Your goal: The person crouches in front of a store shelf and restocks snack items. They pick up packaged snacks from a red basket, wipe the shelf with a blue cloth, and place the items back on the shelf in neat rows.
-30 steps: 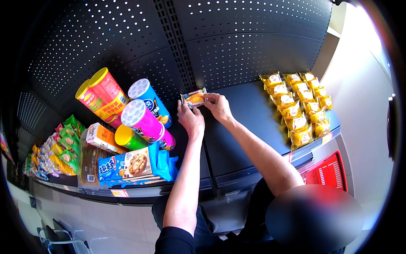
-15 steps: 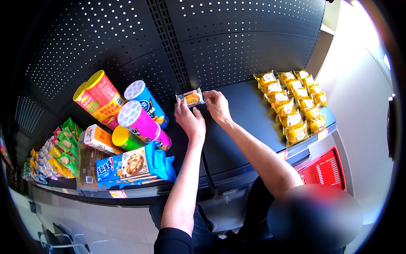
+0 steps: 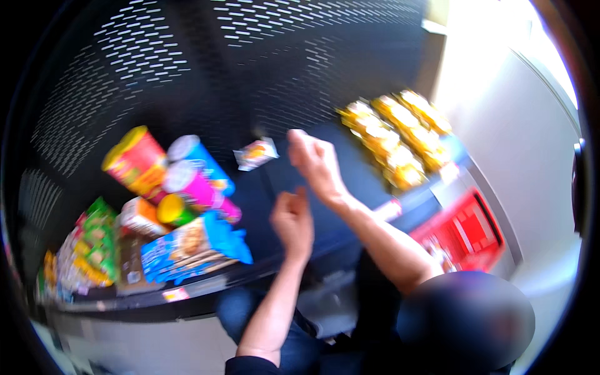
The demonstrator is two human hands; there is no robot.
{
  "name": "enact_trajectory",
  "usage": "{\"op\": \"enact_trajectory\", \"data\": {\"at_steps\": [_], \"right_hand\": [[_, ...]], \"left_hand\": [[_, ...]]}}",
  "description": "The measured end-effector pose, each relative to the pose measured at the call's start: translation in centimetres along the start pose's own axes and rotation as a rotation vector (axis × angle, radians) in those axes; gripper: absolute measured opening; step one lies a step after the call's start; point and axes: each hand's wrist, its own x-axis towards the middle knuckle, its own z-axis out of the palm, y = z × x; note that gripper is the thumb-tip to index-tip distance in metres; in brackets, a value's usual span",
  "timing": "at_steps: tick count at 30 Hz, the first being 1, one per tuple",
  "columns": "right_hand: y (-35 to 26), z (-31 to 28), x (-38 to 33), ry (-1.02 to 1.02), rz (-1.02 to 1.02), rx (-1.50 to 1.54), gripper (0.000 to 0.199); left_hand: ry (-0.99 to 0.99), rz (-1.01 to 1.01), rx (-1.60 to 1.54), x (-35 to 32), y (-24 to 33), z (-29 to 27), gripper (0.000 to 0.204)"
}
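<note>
A small wrapped snack pack [image 3: 257,154], white and orange, lies by itself on the dark shelf near the back panel. My right hand [image 3: 317,165] is raised over the shelf to the right of the pack, apart from it. Its fingers are curled in, and nothing shows in them. My left hand [image 3: 292,226] hovers nearer the shelf's front edge, below the pack, with its fingers also folded and no item visible there. Motion blurs both hands.
To the left stand red, blue and magenta snack canisters [image 3: 187,178], blue cookie packs [image 3: 197,247], an orange-and-white box [image 3: 140,217] and green snack bags [image 3: 99,244]. Rows of yellow wrapped snacks [image 3: 400,144] fill the right end. A red basket [image 3: 462,234] sits below right.
Both hands have left the snack pack, which stays on the shelf. My left hand has drawn back toward the front edge. The whole view has shifted and blurred.
</note>
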Motion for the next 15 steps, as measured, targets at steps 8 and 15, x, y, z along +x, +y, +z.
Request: {"op": "enact_trajectory", "data": {"at_steps": [8,15], "right_hand": [[0.4,-15.4,-18.6,0.150,-0.243,-0.304,0.034],[11.7,-39.0,-30.8,0.715,0.495,-0.669,0.033]], "left_hand": [[-0.192,-0.144,-0.193,-5.8,5.1,-1.5,0.035],[-0.321,-0.081,-0.098,-7.9,5.4,-2.9,0.034]]}}
